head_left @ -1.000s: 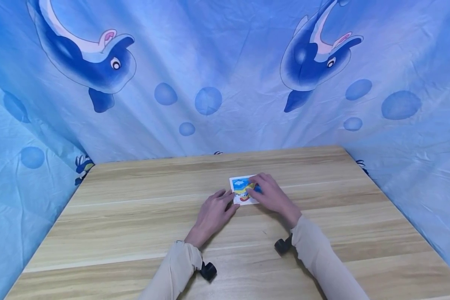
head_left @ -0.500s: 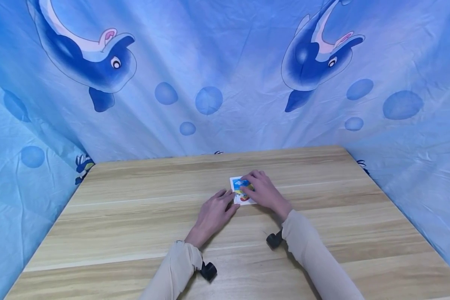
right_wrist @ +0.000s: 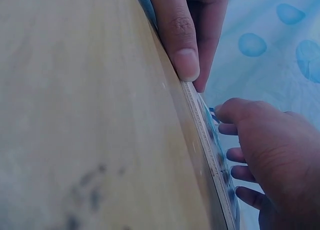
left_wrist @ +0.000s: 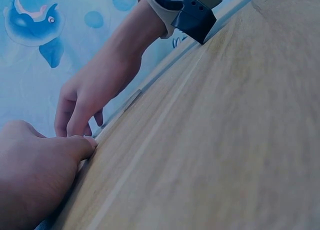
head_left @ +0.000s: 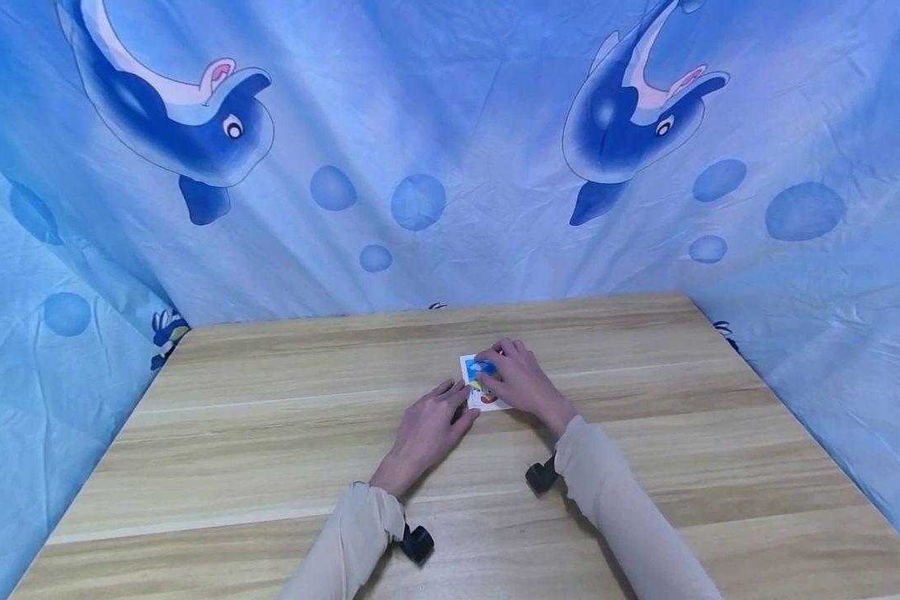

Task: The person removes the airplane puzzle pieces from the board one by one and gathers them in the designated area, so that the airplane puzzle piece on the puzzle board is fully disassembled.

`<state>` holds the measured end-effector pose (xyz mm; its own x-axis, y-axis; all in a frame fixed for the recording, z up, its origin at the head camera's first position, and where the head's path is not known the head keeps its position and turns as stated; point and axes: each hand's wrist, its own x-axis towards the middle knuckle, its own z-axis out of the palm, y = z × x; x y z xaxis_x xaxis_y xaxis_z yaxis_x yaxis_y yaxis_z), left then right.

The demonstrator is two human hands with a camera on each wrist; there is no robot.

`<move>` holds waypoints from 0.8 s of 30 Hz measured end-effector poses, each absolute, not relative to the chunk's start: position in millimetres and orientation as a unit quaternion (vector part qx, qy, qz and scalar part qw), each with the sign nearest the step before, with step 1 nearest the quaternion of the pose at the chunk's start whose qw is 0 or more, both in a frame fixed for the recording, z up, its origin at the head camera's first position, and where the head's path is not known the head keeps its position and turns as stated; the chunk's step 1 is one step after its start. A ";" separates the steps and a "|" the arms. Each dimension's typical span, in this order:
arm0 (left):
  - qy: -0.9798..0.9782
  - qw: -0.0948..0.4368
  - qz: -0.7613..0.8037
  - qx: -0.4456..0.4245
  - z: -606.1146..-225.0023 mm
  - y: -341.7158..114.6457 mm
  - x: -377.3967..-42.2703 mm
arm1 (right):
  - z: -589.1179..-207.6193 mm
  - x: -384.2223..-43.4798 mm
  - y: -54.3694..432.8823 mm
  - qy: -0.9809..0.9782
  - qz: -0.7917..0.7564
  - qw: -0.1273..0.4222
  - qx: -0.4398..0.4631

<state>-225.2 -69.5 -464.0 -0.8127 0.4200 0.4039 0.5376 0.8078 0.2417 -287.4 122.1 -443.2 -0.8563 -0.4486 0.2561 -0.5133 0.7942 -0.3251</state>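
Note:
A small square picture board (head_left: 480, 401) with a white border and a blue, yellow and red picture lies flat on the table. My left hand (head_left: 429, 429) holds its near left corner, thumb at the near edge and fingers along the left side. My right hand (head_left: 523, 379) is spread over the picture, hiding its right part. Seen from the right wrist, the board's edge (right_wrist: 212, 152) looks thick and layered, with the left thumb right against it. Several right-hand fingertips stand along the picture face there, spaced apart, with nothing visible gripped among them.
The wooden table (head_left: 255, 467) reaches back to a blue curtain (head_left: 487, 167) printed with dolphins and bubbles. Curtain also hangs along both sides. Black wrist cameras sit under the left sleeve (head_left: 345, 542) and the right sleeve (head_left: 622, 500).
My right hand has slid left across the picture, covering more of it. The left hand and the board stay in place.

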 end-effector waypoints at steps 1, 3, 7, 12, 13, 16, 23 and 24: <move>-0.936 0.168 -0.175 -0.256 -464.1 -69.6 -225.0 | -442.9 -287.4 121.7 -0.944 0.194 0.079 0.253; -0.936 0.167 -0.176 -0.255 -464.0 -69.8 -224.7 | -442.9 -288.0 121.1 -0.946 0.192 0.076 0.251; -0.936 0.165 -0.177 -0.255 -463.3 -69.9 -224.7 | -442.9 -289.0 120.0 -0.946 0.193 0.074 0.249; -0.936 0.162 -0.188 -0.250 -463.8 -70.1 -226.4 | -443.0 -290.5 119.0 -0.947 0.194 0.074 0.246; -0.935 0.162 -0.192 -0.250 -464.0 -70.2 -226.8 | -443.0 -290.9 118.8 -0.947 0.192 0.073 0.246; -0.934 0.163 -0.201 -0.246 -464.3 -70.6 -227.3 | -443.3 -292.2 117.9 -0.949 0.187 0.069 0.244; -0.934 0.159 -0.208 -0.243 -463.7 -71.0 -226.9 | -443.4 -293.3 115.4 -0.952 0.186 0.066 0.236; -0.934 0.158 -0.208 -0.243 -463.5 -71.0 -226.8 | -443.5 -293.7 114.9 -0.951 0.185 0.067 0.236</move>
<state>-226.8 -71.0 -463.5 -0.8319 0.3888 0.3960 0.5201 0.7951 0.3119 -293.7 114.9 -443.5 -0.8793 -0.4252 0.2146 -0.4747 0.8194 -0.3212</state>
